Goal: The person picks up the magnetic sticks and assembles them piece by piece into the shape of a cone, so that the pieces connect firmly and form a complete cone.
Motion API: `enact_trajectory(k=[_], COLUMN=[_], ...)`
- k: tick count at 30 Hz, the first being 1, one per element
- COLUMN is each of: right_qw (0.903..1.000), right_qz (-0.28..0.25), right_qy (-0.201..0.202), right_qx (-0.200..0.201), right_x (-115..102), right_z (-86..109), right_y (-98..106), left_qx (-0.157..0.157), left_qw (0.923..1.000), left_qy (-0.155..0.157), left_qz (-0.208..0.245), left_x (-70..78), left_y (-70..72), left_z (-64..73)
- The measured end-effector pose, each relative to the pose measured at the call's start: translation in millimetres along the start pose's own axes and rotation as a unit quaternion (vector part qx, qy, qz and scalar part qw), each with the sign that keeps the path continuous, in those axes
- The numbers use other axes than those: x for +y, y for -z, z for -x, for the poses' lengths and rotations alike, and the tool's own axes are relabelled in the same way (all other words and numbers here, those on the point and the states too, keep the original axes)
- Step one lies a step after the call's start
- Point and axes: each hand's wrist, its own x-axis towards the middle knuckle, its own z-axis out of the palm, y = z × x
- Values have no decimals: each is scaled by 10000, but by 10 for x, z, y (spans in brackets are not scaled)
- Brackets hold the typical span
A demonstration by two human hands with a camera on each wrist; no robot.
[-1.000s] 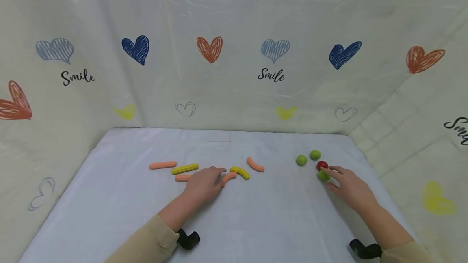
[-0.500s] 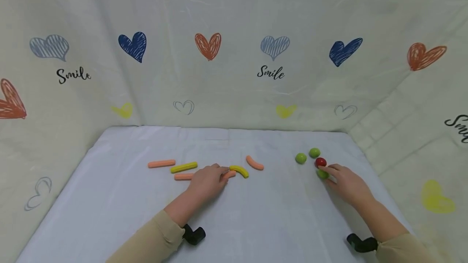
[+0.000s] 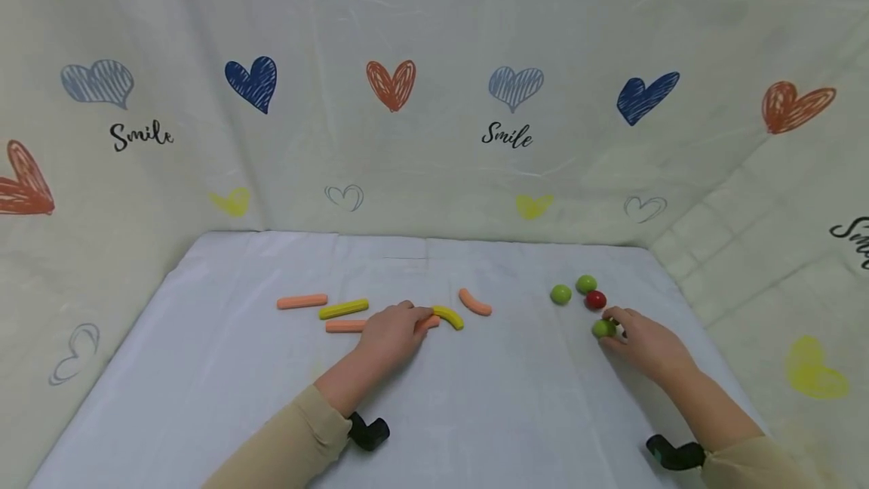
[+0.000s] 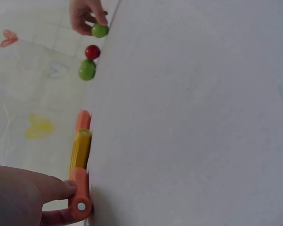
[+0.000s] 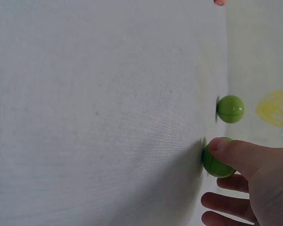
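The right hand (image 3: 645, 345) has just drawn a green ball (image 3: 600, 328) clear of the red ball (image 3: 595, 300), near the tabletop's (image 3: 502, 413) right edge; its ball-wide pinch seems secure. The left hand (image 3: 390, 338) pinches a curved orange stick (image 4: 80, 188) beside the curved yellow stick (image 3: 451, 317); whether it is lifted is hard to tell. Black "Smile" lettering (image 3: 508, 135) shows on the backdrop (image 3: 434, 6).

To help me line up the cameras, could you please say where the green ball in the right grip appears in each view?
Head: green ball right of centre, below the red ball.
Left wrist: green ball near top, left of centre.
Right wrist: green ball at lower right.
Shared landmark: the right grip, touching it.
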Motion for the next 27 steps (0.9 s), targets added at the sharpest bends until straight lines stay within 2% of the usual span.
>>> enact_trajectory(k=[6,17,23,27], right_qw=[9993,9990,9988,9988], right_qz=[-296,-158,-251,-261], right_qy=[-150,-113,-234,-319], right_qx=[-181,-412,-350,-278], right_x=[28,41,25,-63], right_z=[2,23,45,54], right_y=[9,59,53,53], left_qx=[67,10,-103,-115], left_qw=[9999,9994,9995,9994], left_qy=[61,85,27,3], left_qz=[129,330,294,338], left_x=[8,48,65,67], left_y=[-10,24,44,63], left_z=[-13,-14,-7,12])
